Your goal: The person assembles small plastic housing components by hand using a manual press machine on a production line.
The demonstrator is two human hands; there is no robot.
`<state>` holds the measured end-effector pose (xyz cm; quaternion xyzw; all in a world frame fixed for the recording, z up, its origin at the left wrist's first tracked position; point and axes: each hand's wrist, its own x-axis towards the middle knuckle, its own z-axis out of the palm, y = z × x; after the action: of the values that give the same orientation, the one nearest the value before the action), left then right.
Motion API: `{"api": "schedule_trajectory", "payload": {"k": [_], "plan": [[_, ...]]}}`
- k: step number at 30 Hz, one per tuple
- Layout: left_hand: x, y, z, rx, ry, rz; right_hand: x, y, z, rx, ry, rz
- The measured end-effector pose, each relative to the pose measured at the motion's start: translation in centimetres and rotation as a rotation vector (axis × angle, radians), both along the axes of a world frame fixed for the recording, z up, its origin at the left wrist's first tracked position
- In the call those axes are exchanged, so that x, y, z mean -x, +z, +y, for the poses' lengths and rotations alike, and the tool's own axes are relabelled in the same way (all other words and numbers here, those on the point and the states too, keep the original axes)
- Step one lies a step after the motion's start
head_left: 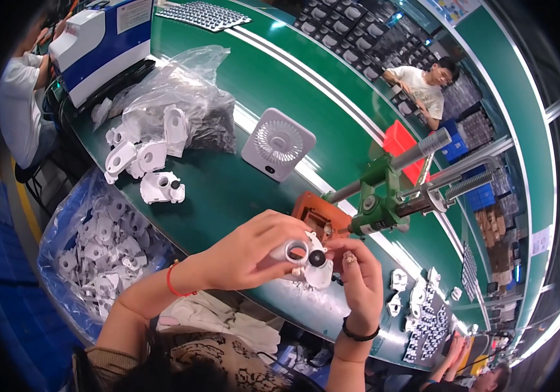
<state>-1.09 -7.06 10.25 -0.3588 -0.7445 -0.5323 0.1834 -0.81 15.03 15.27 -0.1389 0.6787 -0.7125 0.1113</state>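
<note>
1 x wht plastic housing (pixel 320 278) w/ blk round piece (pixel 317 259), held over grn bench (pixel 218 209) betw. L hand (pixel 247 251) and R hand (pixel 360 277), fingers of both closed on it, near side of grn press (pixel 375 210) w/ orange base (pixel 309 206). Adj. stock, bench L: sev. loose wht parts (pixel 160 189), clear plastic bag (pixel 179 81) behind; wht sq. fan (pixel 279 145) standing beyond hands; blue-lined bin (pixel 51 261) of sm. wht pcs (pixel 123 251) off bench's L edge.

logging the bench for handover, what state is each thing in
left hand, gripping white housing
right hand, curled at its side, grip unclear
white housing, held, black round piece on it
fan, upright, running or not unclear
clear plastic bag, crumpled
blue bag, open, filled with white parts
green press, no hand on it
</note>
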Motion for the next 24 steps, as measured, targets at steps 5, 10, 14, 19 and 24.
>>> {"api": "schedule_trajectory", "payload": {"k": [5, 10, 14, 19, 24], "plan": [[-0.8, 1.0, -0.5, -0.001, -0.091, 0.014, 0.2, 1.7, 0.8, -0.414, 0.126, 0.18], [-1.1, 1.4, -0.7, 0.039, -0.228, 0.016, 0.6, 2.9, 1.5, -0.442, 0.275, 0.22], [-1.3, 1.6, -0.5, 0.026, -0.304, 0.011, 0.5, 4.1, 1.1, -0.451, 0.288, 0.152], [-1.5, 1.6, -0.6, 0.02, -0.321, 0.01, 0.0, 4.0, 1.1, -0.479, 0.268, 0.153], [-1.7, 1.8, -0.5, 0.004, -0.379, -0.011, 0.1, 4.1, 1.3, -0.428, 0.348, 0.161]]}}
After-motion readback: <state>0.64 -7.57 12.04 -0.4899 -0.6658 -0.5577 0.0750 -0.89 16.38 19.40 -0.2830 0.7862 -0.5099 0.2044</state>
